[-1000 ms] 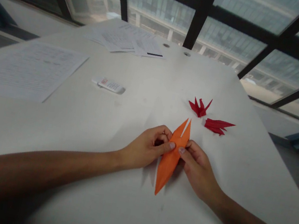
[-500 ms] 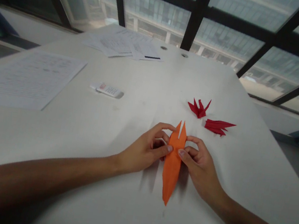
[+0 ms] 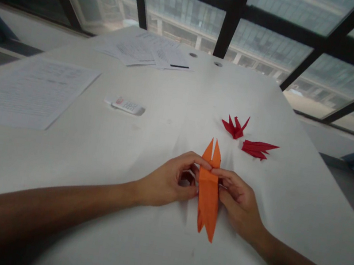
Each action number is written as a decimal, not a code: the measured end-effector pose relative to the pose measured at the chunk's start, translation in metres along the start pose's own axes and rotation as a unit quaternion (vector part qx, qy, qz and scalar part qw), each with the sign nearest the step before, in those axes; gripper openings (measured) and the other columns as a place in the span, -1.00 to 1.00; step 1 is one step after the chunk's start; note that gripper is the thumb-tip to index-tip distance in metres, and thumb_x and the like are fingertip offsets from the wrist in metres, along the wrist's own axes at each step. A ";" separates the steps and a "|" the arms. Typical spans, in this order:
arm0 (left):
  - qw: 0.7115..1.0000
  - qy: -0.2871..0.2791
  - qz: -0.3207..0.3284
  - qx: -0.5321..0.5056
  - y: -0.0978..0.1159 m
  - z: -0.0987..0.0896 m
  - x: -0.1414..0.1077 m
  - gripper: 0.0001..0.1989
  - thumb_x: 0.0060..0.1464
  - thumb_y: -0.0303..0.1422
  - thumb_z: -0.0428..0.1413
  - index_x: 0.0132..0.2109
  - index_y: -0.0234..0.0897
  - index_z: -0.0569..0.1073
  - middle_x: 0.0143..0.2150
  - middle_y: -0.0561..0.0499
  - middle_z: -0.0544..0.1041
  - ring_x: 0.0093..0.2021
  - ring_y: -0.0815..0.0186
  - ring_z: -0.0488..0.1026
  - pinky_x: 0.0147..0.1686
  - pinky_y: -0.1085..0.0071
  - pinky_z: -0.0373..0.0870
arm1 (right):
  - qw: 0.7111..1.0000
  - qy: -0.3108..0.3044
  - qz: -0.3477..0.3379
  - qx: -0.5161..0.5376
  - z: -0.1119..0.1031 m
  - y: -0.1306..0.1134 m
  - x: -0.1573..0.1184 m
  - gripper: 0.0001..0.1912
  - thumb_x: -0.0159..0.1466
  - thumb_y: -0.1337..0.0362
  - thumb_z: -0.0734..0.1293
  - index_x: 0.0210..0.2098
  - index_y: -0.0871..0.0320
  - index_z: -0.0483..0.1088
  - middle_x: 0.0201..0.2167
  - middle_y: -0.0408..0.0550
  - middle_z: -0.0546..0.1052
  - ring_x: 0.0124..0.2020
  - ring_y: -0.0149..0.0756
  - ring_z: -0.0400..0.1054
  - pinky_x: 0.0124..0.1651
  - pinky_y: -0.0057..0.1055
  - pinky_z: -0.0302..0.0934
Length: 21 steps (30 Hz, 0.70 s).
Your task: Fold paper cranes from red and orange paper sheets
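An orange folded paper [image 3: 208, 200] is held between my hands above the white table [image 3: 151, 254], with two narrow points at its far end and two points at its near end. My left hand [image 3: 174, 179] grips its left edge, index finger lying across the upper part. On the right edge, my right hand [image 3: 240, 200] holds it with thumb and fingers, its index fingertip meeting the left one near the middle. Beyond my right hand lie two red folded papers, one with spread points [image 3: 236, 128] and one lying flat [image 3: 257, 149].
A white labelled object [image 3: 127, 106] lies left of centre. One printed sheet [image 3: 32, 91] is at the left, and several more papers [image 3: 143, 51] lie at the back. Two round holes are near the far edge, before dark-framed windows.
The orange paper's near end now shows two separate points instead of one. Both index fingers have moved from its outer edges onto its upper face, and the thumbs have moved to its sides.
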<state>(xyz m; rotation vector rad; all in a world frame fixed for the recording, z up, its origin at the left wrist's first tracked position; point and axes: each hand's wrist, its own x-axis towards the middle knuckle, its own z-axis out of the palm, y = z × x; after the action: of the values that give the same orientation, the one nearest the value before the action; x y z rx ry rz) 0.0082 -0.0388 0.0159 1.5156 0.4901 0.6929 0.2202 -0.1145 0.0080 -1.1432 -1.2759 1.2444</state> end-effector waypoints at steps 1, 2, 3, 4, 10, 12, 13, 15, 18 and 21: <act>1.000 0.001 -0.005 0.001 0.001 0.000 0.000 -0.58 0.07 -0.52 0.26 0.08 -0.21 0.44 0.05 -0.09 0.44 -0.07 0.27 0.48 -0.11 0.30 0.45 | 1.000 -0.004 -0.003 0.002 0.000 -0.001 -0.001 -0.66 0.34 0.41 0.33 0.04 -0.09 0.50 -0.01 -0.14 0.63 -0.04 -0.32 0.54 0.01 -0.42 0.39; 1.000 0.003 -0.010 0.002 0.001 0.000 0.000 -0.60 0.08 -0.48 0.28 0.06 -0.22 0.44 0.05 -0.09 0.44 -0.08 0.27 0.48 -0.11 0.29 0.45 | 1.000 -0.006 -0.006 0.001 0.000 -0.001 -0.001 -0.68 0.34 0.39 0.35 0.04 -0.08 0.50 0.00 -0.12 0.63 -0.03 -0.31 0.54 0.01 -0.42 0.40; 1.000 0.005 -0.016 0.001 0.001 0.000 0.001 -0.64 0.10 -0.44 0.29 0.05 -0.24 0.45 0.03 -0.09 0.46 -0.10 0.27 0.49 -0.11 0.29 0.45 | 1.000 -0.009 -0.009 0.000 0.000 -0.002 -0.001 -0.69 0.34 0.36 0.37 0.04 -0.07 0.50 0.01 -0.11 0.63 -0.02 -0.30 0.54 0.03 -0.41 0.40; 1.000 0.009 -0.021 0.001 0.001 0.000 0.001 -0.67 0.12 -0.39 0.29 0.02 -0.26 0.46 0.00 -0.09 0.47 -0.11 0.27 0.49 -0.12 0.29 0.45 | 1.000 -0.013 -0.012 0.000 -0.001 -0.003 -0.002 -0.71 0.34 0.34 0.39 0.04 -0.05 0.50 0.02 -0.09 0.62 -0.01 -0.28 0.53 0.05 -0.39 0.40; 0.997 0.056 -0.046 0.030 0.001 0.000 0.000 -0.78 0.24 -0.24 0.21 -0.16 -0.34 0.50 -0.18 -0.06 0.55 -0.18 0.28 0.48 -0.12 0.32 0.42 | 0.999 -0.045 -0.010 -0.006 -0.003 -0.004 -0.005 -0.75 0.39 0.17 0.38 0.04 0.02 0.47 -0.06 -0.03 0.62 -0.10 -0.22 0.53 -0.02 -0.31 0.42; 0.996 0.059 -0.049 0.047 0.002 0.000 0.000 -0.78 0.24 -0.23 0.21 -0.16 -0.34 0.51 -0.18 -0.06 0.56 -0.20 0.29 0.48 -0.15 0.34 0.41 | 0.999 -0.023 0.009 -0.027 -0.001 -0.004 -0.005 -0.79 0.37 0.15 0.40 -0.03 0.04 0.48 -0.15 -0.06 0.63 -0.17 -0.24 0.52 -0.08 -0.33 0.42; 0.995 0.060 -0.050 0.057 0.003 0.000 0.000 -0.77 0.24 -0.23 0.21 -0.17 -0.34 0.51 -0.20 -0.06 0.56 -0.21 0.30 0.47 -0.17 0.35 0.40 | 0.999 -0.009 0.019 -0.039 0.000 -0.003 -0.005 -0.81 0.36 0.14 0.41 -0.07 0.05 0.48 -0.19 -0.08 0.62 -0.21 -0.26 0.51 -0.10 -0.34 0.42; 0.994 0.061 -0.048 0.077 0.004 0.001 0.000 -0.78 0.24 -0.22 0.21 -0.19 -0.33 0.50 -0.23 -0.03 0.54 -0.25 0.32 0.44 -0.22 0.37 0.37 | 0.998 0.013 0.030 -0.054 0.004 -0.001 -0.003 -0.83 0.35 0.14 0.43 -0.14 0.06 0.48 -0.25 -0.10 0.61 -0.25 -0.28 0.50 -0.13 -0.35 0.41; 0.995 0.057 -0.042 0.066 0.003 0.002 -0.001 -0.80 0.27 -0.23 0.18 -0.13 -0.29 0.46 -0.28 0.03 0.50 -0.33 0.37 0.39 -0.29 0.41 0.33 | 0.998 0.025 0.026 -0.044 0.007 0.001 -0.001 -0.84 0.35 0.14 0.43 -0.19 0.07 0.44 -0.27 -0.12 0.59 -0.26 -0.29 0.48 -0.14 -0.36 0.38; 0.997 0.052 -0.031 0.037 0.000 0.003 -0.002 -0.77 0.30 -0.23 0.16 0.01 -0.23 0.39 -0.29 0.08 0.45 -0.35 0.40 0.38 -0.32 0.44 0.31 | 0.999 0.036 0.017 -0.018 0.010 0.000 0.000 -0.82 0.34 0.18 0.44 -0.19 0.03 0.35 -0.33 -0.21 0.54 -0.32 -0.36 0.43 -0.24 -0.43 0.31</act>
<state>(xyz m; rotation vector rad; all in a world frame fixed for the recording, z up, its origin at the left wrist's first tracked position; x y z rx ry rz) 0.0088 -0.0417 0.0154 1.5317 0.6448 0.7155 0.2107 -0.1150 0.0083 -1.2299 -1.2324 1.1991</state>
